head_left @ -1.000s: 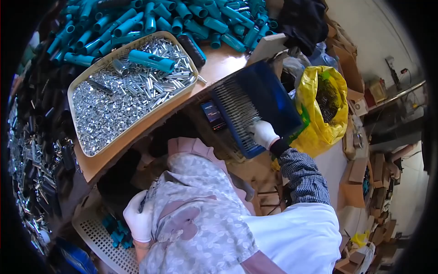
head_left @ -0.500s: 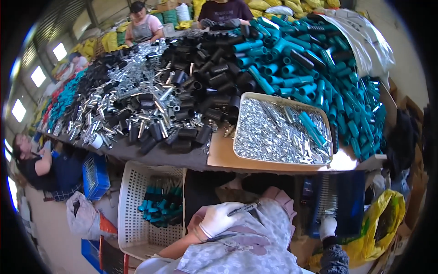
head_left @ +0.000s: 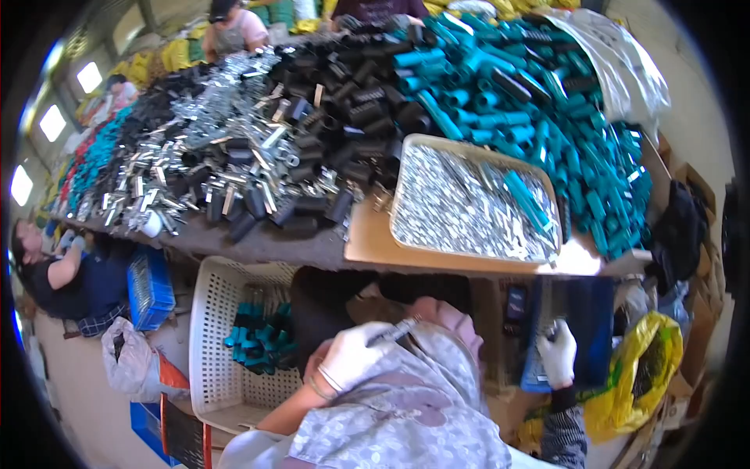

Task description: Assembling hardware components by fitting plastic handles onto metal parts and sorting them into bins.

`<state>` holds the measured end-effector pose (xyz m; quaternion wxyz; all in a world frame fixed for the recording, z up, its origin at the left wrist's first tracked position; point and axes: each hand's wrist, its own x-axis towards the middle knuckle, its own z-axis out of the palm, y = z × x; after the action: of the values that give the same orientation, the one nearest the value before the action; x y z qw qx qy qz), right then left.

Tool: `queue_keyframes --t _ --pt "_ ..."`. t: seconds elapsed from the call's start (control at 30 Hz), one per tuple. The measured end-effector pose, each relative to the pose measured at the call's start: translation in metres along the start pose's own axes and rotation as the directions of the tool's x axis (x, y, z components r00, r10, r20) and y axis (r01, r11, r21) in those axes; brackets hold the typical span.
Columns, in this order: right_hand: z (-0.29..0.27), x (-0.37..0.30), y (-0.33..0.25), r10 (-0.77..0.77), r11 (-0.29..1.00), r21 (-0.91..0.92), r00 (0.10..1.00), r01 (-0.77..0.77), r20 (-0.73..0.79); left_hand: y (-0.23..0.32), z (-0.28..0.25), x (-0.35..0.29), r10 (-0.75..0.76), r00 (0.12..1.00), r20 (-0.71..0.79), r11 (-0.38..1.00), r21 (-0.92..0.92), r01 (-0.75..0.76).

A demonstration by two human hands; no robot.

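Observation:
My left hand (head_left: pixel 353 358), in a white glove, rests over my lap on the patterned apron (head_left: pixel 391 422). Its fingers are wrapped round a slim dark metal piece (head_left: pixel 397 331) that sticks out past the thumb side. Over a blue bin (head_left: pixel 590 332) at the right, my right hand (head_left: pixel 557 356), also in a white glove, has its fingers curled together. What they pinch is too small and dark to name. Part of a row of metal pieces shows beside that hand in the bin; the hand hides the rest.
On the table, a tray (head_left: pixel 398 223) of small metal parts holds one teal tube (head_left: pixel 526 201). Piles of teal tubes (head_left: pixel 601 187), black sleeves (head_left: pixel 367 117) and metal parts lie around it. A white basket (head_left: pixel 201 344) holds teal-handled pieces. A yellow sack (head_left: pixel 625 399) stands right. Co-workers sit beyond.
My right hand has come up and farther over the blue bin, covering more of the metal row. The left hand keeps its hold on the metal piece. The whole view has shifted slightly.

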<state>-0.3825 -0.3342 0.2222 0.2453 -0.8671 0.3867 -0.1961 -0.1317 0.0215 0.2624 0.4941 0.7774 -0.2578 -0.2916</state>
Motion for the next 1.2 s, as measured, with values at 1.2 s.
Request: queue_keyframes --t 1.2 --pt "0.078 -0.014 -0.211 -0.352 0.58 0.669 0.598 -0.464 0.72 0.024 -0.011 -0.016 0.26 0.908 -0.328 0.965 0.107 -0.238"
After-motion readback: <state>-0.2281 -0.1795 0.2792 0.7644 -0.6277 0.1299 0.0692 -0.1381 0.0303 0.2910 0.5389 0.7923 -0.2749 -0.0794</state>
